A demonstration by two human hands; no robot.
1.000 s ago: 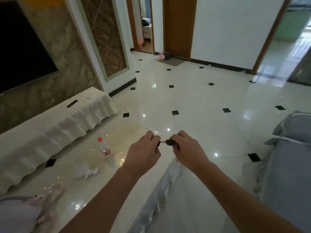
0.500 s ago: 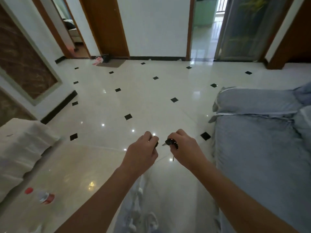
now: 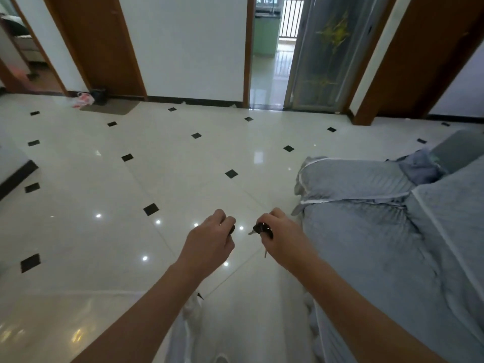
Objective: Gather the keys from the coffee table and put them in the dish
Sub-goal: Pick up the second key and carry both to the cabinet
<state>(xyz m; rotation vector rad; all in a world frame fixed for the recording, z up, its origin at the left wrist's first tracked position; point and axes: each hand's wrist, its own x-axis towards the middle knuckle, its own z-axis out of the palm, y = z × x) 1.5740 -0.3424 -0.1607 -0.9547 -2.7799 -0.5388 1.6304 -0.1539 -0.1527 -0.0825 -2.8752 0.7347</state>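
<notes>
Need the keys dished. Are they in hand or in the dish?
In hand: the right hand grips dark keys; no dish is in view.

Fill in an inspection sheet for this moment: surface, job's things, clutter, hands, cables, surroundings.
Surface: glossy coffee table at lower left, only a bare part in view.
Job's things: dark-headed keys in the right hand; no dish seen.
Clutter: pink bag and dark bin by the far door.
Hands: left hand closed on a small dark item, identity unclear; right hand closed on the keys.
Cables: nothing seen.
Surroundings: tiled floor, grey-covered sofa on the right, doormat.
</notes>
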